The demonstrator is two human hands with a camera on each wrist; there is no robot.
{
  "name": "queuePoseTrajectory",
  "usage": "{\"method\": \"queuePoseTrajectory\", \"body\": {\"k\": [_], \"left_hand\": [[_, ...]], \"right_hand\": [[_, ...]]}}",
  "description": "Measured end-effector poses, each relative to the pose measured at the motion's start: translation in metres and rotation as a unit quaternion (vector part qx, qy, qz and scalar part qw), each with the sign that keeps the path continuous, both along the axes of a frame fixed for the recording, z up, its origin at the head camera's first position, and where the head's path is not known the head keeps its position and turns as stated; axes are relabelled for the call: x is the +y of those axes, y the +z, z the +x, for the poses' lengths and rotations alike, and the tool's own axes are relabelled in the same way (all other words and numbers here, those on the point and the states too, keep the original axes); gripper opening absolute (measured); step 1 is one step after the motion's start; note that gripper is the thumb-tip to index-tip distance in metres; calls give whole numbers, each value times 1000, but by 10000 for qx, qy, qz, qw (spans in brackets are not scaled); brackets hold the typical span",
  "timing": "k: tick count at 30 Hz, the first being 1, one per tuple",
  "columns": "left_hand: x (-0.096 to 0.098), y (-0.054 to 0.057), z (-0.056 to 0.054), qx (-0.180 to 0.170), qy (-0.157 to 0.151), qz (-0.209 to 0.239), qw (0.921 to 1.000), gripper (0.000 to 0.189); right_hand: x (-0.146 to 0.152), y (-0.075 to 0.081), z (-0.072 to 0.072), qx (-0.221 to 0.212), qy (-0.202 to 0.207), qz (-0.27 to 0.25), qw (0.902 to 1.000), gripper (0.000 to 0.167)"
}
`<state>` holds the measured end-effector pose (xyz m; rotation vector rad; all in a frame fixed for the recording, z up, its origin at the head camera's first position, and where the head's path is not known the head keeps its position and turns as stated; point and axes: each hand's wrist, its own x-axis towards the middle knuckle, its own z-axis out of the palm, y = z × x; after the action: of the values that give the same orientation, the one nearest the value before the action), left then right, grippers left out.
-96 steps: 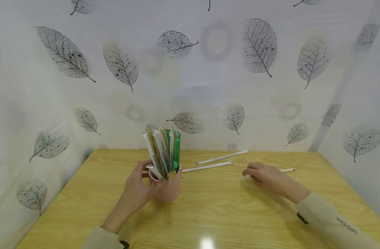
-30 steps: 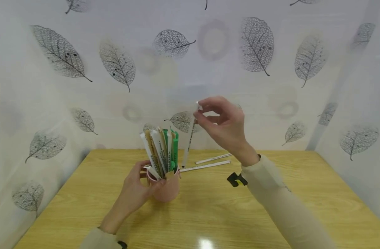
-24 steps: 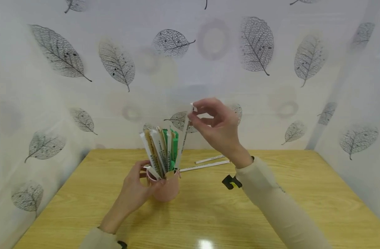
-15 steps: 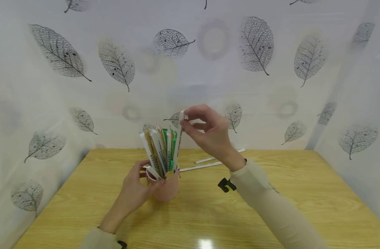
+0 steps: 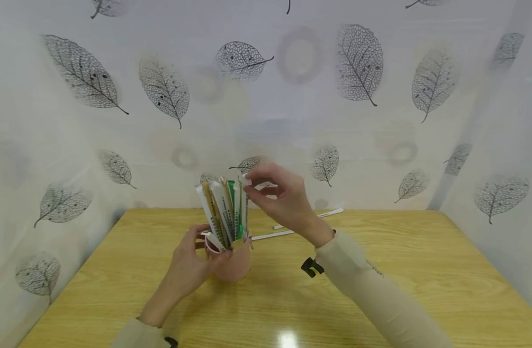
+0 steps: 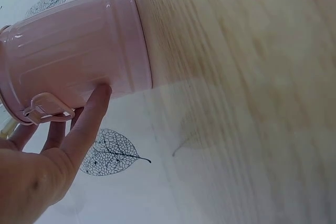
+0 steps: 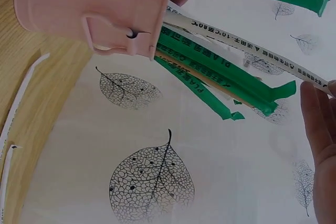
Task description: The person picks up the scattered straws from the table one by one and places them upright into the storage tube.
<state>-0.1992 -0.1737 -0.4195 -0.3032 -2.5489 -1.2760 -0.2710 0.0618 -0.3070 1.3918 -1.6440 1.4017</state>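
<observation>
A pink metal cup (image 5: 233,258) stands on the wooden table (image 5: 292,299), filled with several white, tan and green paper-wrapped straws (image 5: 224,208). My left hand (image 5: 192,266) grips the cup's left side, its thumb lying on the pink cup (image 6: 79,51) wall in the left wrist view. My right hand (image 5: 276,198) pinches the top end of a white wrapped straw (image 5: 245,205) whose lower end is down in the cup among the others. In the right wrist view that white printed straw (image 7: 247,45) runs from the pink cup (image 7: 94,9) to my fingertips (image 7: 317,114), beside green straws (image 7: 215,77).
Two more white wrapped straws (image 5: 309,220) lie on the table behind my right wrist. White sheets printed with leaves wall the table in at the back and both sides. The table's left edge runs close to the left wall.
My right hand picked a white straw off the table at the right, lifted it, carried it left over the cup and lowered it in. The left hand kept gripping the cup.
</observation>
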Motion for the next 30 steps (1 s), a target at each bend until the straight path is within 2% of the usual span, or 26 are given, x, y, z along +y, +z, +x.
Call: {"method": "queuePoseTrajectory", "body": {"k": [9, 17, 25, 30], "left_hand": [[0, -1, -1, -62, 25, 13, 10000, 72], [0, 0, -1, -35, 19, 25, 10000, 70], [0, 0, 0, 4, 28, 7, 10000, 68], [0, 0, 0, -53, 38, 67, 10000, 68]], "right_hand": [[-4, -23, 2, -255, 43, 433, 9987, 23], [-5, -39, 2, -229, 7, 714, 9972, 24], [-6, -48, 3, -267, -114, 824, 9962, 23], [-4, -49, 2, -146, -110, 659, 9977, 25]]}}
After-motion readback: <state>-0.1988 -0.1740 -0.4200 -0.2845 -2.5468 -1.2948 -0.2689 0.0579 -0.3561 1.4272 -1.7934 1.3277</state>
